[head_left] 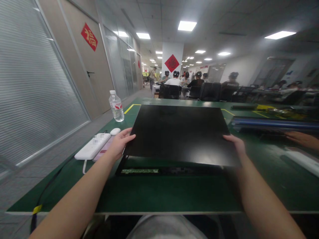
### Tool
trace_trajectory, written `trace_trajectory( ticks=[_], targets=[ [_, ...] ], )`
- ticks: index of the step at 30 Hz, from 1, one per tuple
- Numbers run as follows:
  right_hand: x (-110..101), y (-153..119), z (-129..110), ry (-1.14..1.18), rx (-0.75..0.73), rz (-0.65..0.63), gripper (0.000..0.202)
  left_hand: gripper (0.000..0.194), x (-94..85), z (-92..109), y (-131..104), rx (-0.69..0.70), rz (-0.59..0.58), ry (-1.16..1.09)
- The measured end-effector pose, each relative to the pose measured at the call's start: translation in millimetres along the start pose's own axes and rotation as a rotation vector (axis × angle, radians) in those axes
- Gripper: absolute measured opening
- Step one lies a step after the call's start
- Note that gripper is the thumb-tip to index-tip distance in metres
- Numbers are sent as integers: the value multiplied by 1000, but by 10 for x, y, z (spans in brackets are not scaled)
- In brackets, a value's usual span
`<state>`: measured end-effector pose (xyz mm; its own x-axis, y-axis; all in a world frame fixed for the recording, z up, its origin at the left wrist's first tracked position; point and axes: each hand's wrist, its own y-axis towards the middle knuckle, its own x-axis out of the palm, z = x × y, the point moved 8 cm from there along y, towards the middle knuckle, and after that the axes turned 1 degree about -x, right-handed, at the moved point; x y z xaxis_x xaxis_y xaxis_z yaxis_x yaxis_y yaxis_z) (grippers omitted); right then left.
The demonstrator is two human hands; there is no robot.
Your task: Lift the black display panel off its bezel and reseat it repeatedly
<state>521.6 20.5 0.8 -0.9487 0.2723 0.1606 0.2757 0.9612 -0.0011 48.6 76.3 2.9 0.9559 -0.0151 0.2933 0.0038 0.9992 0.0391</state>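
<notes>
A large flat black panel is held up over the green table, tilted, with a blurred glare at its lower right. My left hand grips its left edge, thumb on the front face. At the right edge my right hand holds it the same way, slightly blurred. Beneath the panel's near edge, a dark frame with a green circuit strip lies on the table, mostly covered by the panel.
A water bottle, a white power strip and a white mouse stand at the left. Another person's hand is at the right, near a long blue-edged panel. Seated people are in the background.
</notes>
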Motion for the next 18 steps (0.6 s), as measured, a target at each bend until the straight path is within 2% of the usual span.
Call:
trace_trajectory(
  ticks=[7,11,18],
  targets=[
    [214,21,228,36,163,-150,51,45,-142,105,19,11,84,-44],
    [312,0,307,37,269,-168,51,41,-169,150,8,2,105,-63],
    [333,70,339,-84,220,-209,31,36,-245,188,-39,-59,224,-71]
  ],
)
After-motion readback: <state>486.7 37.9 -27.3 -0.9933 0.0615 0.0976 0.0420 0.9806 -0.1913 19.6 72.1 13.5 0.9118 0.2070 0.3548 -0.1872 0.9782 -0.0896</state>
